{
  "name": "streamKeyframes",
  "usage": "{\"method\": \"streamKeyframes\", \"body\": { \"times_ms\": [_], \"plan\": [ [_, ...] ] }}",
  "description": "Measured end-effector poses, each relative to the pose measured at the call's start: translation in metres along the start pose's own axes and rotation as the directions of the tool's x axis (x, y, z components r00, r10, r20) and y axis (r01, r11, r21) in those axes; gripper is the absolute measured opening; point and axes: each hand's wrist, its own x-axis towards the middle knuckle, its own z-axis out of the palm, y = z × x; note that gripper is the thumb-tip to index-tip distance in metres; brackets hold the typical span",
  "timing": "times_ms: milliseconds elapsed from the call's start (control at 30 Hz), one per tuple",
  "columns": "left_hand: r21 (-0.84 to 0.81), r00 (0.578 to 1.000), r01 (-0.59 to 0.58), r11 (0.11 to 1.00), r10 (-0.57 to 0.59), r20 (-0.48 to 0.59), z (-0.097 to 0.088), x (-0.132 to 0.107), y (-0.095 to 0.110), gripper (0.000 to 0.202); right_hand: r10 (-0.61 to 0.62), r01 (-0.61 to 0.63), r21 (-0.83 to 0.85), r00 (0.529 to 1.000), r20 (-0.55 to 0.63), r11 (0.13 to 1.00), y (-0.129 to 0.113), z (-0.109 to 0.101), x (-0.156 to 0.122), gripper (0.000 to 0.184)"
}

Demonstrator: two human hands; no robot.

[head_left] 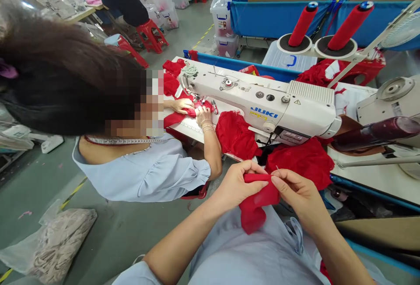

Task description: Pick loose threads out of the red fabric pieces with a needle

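Observation:
In front of my lap, a small piece of red fabric (259,202) hangs folded between my two hands. My left hand (238,184) is closed on its upper left edge, with the thumb lying across the front. The right edge is pinched between the thumb and fingers of my right hand (297,191). A thin, pale sliver, too small to name, sticks up by my right fingertips. Just beyond my hands, a heap of red fabric (300,160) lies by the base of a white sewing machine (262,101).
On my left a co-worker (141,167) sits with both hands on red cloth (187,112) at the machine. Two red thread cones (303,24) stand behind it. A plastic bag of beige material (62,241) lies on the floor. Red stools (152,35) and clear bins stand farther back.

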Motion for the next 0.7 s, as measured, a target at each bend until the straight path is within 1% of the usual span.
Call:
{"method": "streamKeyframes", "body": {
  "times_ms": [67, 167, 233, 300, 467, 567, 700],
  "plan": [
    [0.117, 0.997, -0.074, 0.990, 0.077, -0.026, -0.004, 0.005, -0.005, 0.017, 0.057, -0.052, 0.061, 0.996, -0.073, 0.997, 0.005, 0.000, 0.001, 0.031],
    [0.153, 0.996, -0.072, 0.986, 0.078, -0.036, -0.010, 0.011, -0.017, 0.021, 0.056, -0.052, 0.037, 0.991, -0.122, 0.998, 0.012, -0.001, 0.000, 0.035],
    [0.124, 0.995, -0.094, 0.988, 0.098, -0.023, -0.013, 0.012, -0.023, 0.024, 0.062, -0.060, 0.019, 0.989, -0.131, 0.998, 0.014, -0.001, -0.001, 0.036],
    [0.090, 0.989, -0.144, 0.986, 0.145, -0.007, -0.015, 0.012, -0.027, 0.024, 0.066, -0.066, 0.005, 0.989, -0.132, 0.998, 0.016, -0.002, 0.000, 0.037],
    [0.043, 0.978, -0.206, 0.978, 0.205, 0.030, -0.017, 0.008, -0.028, 0.027, 0.044, -0.047, -0.029, 0.991, -0.123, 0.998, 0.016, 0.000, 0.001, 0.036],
    [0.000, 0.980, -0.200, 0.980, 0.200, 0.003, -0.016, 0.007, -0.029, 0.030, 0.024, -0.031, -0.057, 0.994, -0.106, 0.998, 0.015, 0.002, 0.002, 0.034],
    [-0.074, 0.986, -0.153, 0.985, 0.148, -0.072, -0.013, 0.005, -0.029, 0.029, -0.014, 0.004, -0.108, 0.996, -0.093, 0.994, 0.015, 0.004, 0.002, 0.033]
  ]
}}
